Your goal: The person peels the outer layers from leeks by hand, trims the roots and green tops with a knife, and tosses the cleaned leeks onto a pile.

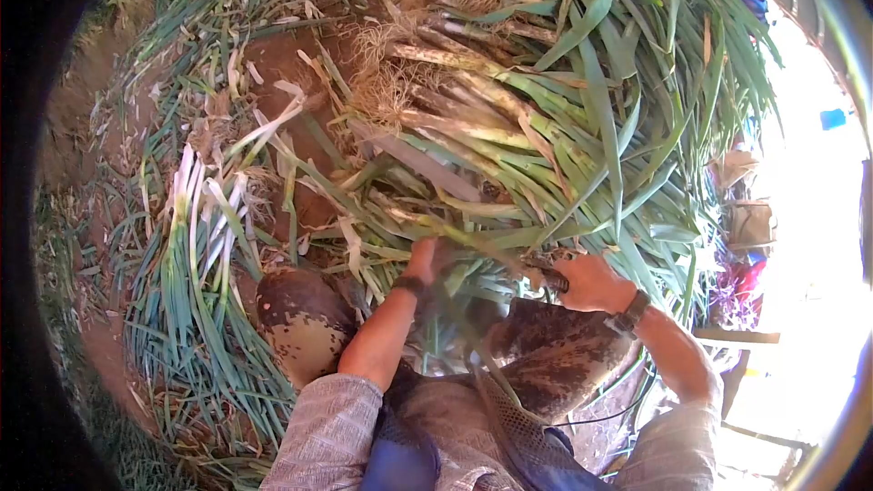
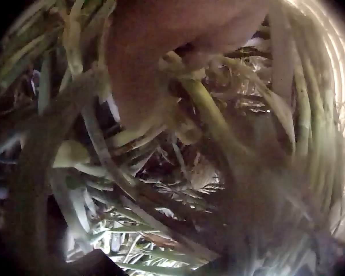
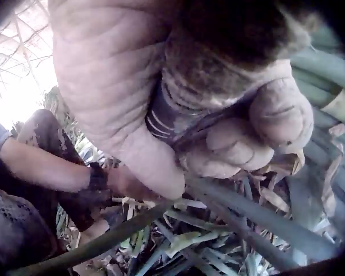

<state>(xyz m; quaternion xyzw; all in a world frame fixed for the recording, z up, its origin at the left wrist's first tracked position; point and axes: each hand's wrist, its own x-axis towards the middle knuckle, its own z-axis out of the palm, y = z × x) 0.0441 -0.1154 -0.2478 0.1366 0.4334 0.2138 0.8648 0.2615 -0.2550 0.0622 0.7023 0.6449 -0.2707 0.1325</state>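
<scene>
My left hand (image 1: 427, 259) is low in front of the pile, between the knees. In the left wrist view its fingers (image 2: 141, 75) curl round a yellowish-green green onion stalk (image 2: 210, 109). My right hand (image 1: 596, 284) grips a dark handle with pale rings (image 3: 161, 118); the tool's working end is blurred, and I cannot tell its kind. In the right wrist view, the thumb (image 3: 161, 178) lies over a long green leaf (image 3: 121, 230). Just ahead of both hands is a big heap of green onions (image 1: 509, 118), roots toward the left.
Cleaned green onions (image 1: 186, 245) with white stems lie in a bundle on the left. Loose leaves and peelings cover the brown ground (image 1: 282, 64). Patterned trouser knees (image 1: 305, 323) flank the work. Bags (image 1: 751, 223) stand at the right beside bright light.
</scene>
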